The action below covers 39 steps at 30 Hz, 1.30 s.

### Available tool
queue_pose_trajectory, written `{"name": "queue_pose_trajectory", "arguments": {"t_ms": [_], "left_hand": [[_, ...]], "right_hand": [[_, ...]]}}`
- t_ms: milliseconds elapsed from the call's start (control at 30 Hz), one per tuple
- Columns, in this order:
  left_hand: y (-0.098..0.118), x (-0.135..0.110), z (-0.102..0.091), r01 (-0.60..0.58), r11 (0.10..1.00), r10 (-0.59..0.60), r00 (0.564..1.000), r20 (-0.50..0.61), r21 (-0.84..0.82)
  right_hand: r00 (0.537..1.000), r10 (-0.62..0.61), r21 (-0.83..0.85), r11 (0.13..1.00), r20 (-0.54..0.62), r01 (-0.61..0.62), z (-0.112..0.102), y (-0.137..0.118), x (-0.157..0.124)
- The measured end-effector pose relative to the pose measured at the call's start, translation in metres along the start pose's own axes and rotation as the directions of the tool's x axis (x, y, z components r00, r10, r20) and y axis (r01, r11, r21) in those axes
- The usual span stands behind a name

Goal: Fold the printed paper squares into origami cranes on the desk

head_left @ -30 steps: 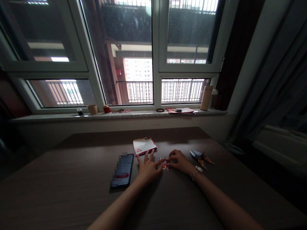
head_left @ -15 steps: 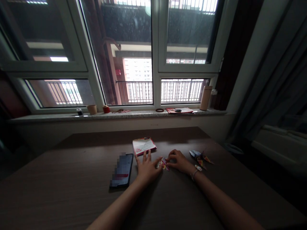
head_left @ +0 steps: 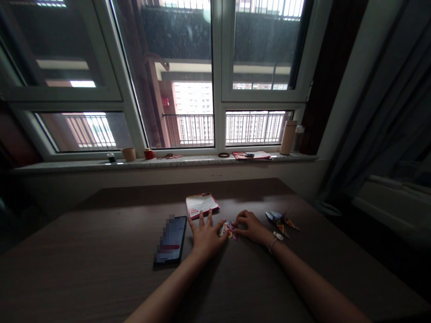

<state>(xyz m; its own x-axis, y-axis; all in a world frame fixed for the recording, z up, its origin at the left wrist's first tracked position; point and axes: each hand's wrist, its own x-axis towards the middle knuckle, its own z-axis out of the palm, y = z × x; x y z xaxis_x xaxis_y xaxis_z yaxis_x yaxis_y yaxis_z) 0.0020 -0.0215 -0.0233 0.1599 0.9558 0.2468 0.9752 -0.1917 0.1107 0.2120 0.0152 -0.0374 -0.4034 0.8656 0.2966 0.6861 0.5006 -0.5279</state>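
Note:
A small folded piece of colourful printed paper lies on the brown table between my hands. My left hand rests palm down with its fingers spread, the thumb against the paper's left side. At the paper's right edge, my right hand has thumb and fingertips pinched together on it. Above my left fingertips lies a stack of printed sheets. Left of that hand is a dark smartphone, its screen partly pixelated. Several folded paper pieces sit to the right of my right hand.
The table reaches towards a window sill. On the sill stand a paper cup, a red spool, scissors, a dark ring, a stack of papers and a tan bottle.
Almost nothing differs. Both hands stay at the folded paper, with only a tiny shift of the fingers and of the whole view.

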Motion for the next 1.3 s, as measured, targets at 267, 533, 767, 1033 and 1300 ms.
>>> {"name": "queue_pose_trajectory", "arguments": {"t_ms": [267, 533, 767, 1033, 1300], "left_hand": [[0.001, -0.001, 0.0, 0.003, 1.0, -0.003, 1.0, -0.026, -0.002], [-0.008, 0.001, -0.001, 0.01, 1.0, -0.009, 0.999, 0.04, -0.014], [-0.011, 0.002, 0.002, -0.002, 1.0, 0.003, 1.0, 0.029, -0.006], [-0.01, 0.0, 0.001, -0.091, 0.995, 0.09, 0.996, -0.027, -0.045], [-0.007, 0.001, -0.002, -0.053, 0.995, 0.054, 0.999, 0.009, -0.086]], "right_hand": [[1.0, -0.008, -0.008, 1.0, 0.003, 0.008, 0.001, 0.0, 0.0], [1.0, -0.002, -0.004, 1.0, 0.003, 0.002, 0.0, -0.001, 0.0], [1.0, -0.009, 0.007, 1.0, -0.003, 0.009, -0.003, -0.006, -0.002], [1.0, -0.014, 0.013, 1.0, -0.012, 0.015, -0.003, -0.006, -0.001], [1.0, -0.003, 0.008, 1.0, 0.007, 0.003, -0.003, -0.005, 0.0]]}}
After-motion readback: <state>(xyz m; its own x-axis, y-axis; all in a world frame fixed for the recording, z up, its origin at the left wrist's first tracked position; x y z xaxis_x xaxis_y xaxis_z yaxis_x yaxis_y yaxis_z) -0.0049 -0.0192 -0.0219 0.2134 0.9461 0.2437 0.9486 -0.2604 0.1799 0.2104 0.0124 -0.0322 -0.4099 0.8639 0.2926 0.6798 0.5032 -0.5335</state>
